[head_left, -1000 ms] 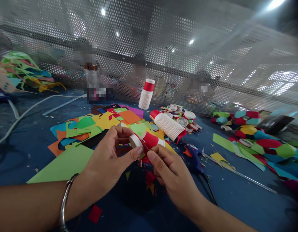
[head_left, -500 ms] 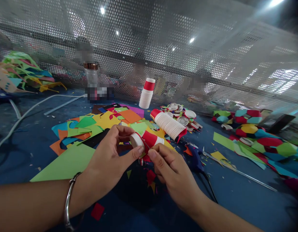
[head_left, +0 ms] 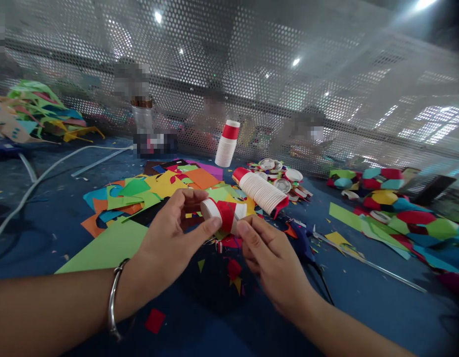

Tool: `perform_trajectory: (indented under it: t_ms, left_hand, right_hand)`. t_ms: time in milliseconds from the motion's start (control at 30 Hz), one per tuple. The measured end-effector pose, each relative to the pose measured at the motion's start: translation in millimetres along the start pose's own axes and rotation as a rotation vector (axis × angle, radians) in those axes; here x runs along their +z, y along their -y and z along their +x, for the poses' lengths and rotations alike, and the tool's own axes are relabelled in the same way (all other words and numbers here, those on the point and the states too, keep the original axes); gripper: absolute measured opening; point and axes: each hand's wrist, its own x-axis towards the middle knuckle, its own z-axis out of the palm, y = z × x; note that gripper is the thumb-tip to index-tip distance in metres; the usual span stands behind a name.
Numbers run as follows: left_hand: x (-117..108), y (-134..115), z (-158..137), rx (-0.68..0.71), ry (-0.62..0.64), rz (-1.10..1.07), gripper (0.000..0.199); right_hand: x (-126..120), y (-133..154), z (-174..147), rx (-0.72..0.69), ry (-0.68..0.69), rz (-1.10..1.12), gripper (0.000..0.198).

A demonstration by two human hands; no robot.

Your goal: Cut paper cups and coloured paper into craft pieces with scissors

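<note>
A small red-and-white paper cup [head_left: 226,216] lies sideways between my hands, above the table. My left hand [head_left: 179,225] grips its white round end, thumb in front and fingers behind. At the cup's other white end, my right hand [head_left: 257,238] is closed in a pinch; a thin grey line shows by its fingertips, too fine to name. Just behind lies a stack of nested white paper cups [head_left: 264,191] on its side. Coloured paper pieces [head_left: 165,183] spread out behind my left hand.
An upright cup stack [head_left: 227,144] stands before the perforated metal screen [head_left: 184,74]. Cut round cup bottoms [head_left: 283,184] are piled behind the lying stack. Right lie a blue glue gun [head_left: 302,243], a clear stick [head_left: 381,275] and colourful paper shapes [head_left: 415,223]. A white cable [head_left: 46,171] runs left.
My right fingertips have moved slightly right and up, from the cup's red middle to its white end. The cup has turned a little, while my left hand keeps its grip.
</note>
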Motion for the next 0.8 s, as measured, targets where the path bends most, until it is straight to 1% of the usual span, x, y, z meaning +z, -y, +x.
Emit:
perform_trajectory:
  t_ms: [67,167,200,233,300,367,467,600,800]
  left_hand:
    - [0,-5,3,-0.035,-0.076,-0.090,0.034]
    - [-2,-12,8,-0.043,-0.164,-0.179,0.007]
    - [-3,-13,11,-0.044,-0.176,-0.194,0.005]
    - [-5,-13,13,-0.051,-0.179,-0.208,0.009]
    - [-7,-11,17,-0.081,-0.186,-0.272,0.012]
    - [-6,-5,19,-0.119,-0.183,-0.325,0.010]
    - [-3,3,17,-0.171,-0.145,-0.323,0.015]
    - [3,4,12,-0.222,-0.086,-0.333,0.020]
    - [3,-4,10,-0.247,-0.074,-0.347,0.022]
  right_hand:
    - [-3,-1,2,-0.042,-0.062,0.011,0.039]
    - [-10,0,7,-0.087,-0.144,-0.013,0.036]
    - [-13,0,9,-0.088,-0.162,-0.026,0.036]
    - [-15,0,10,-0.084,-0.175,-0.041,0.036]
    - [-19,-2,13,-0.067,-0.183,-0.098,0.035]
    - [-22,-4,15,-0.053,-0.164,-0.192,0.033]
    - [-23,-9,17,-0.053,-0.119,-0.273,0.028]
    - [-23,-10,18,-0.074,-0.080,-0.260,0.022]
    - [-21,-4,17,-0.106,-0.080,-0.254,0.018]
